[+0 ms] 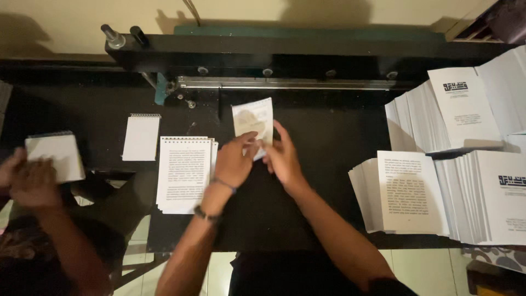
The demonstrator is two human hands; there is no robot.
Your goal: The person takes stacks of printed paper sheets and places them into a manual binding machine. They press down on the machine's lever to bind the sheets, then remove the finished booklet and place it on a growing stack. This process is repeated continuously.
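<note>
My left hand (235,159) and my right hand (284,159) together grip a small white pad of paper (253,118) by its lower edge, holding it over the black work table (323,142) just in front of a long black punching machine (285,57). A stack of punched printed sheets (183,172) lies just left of my left hand. A small blank spiral notepad (141,137) lies further left.
Tall fanned stacks of white printed booklets (416,192) fill the right side of the table, with more behind (466,107). At the far left another person's hands (24,178) hold a white spiral notepad (55,156). Tiled floor shows below the table edge.
</note>
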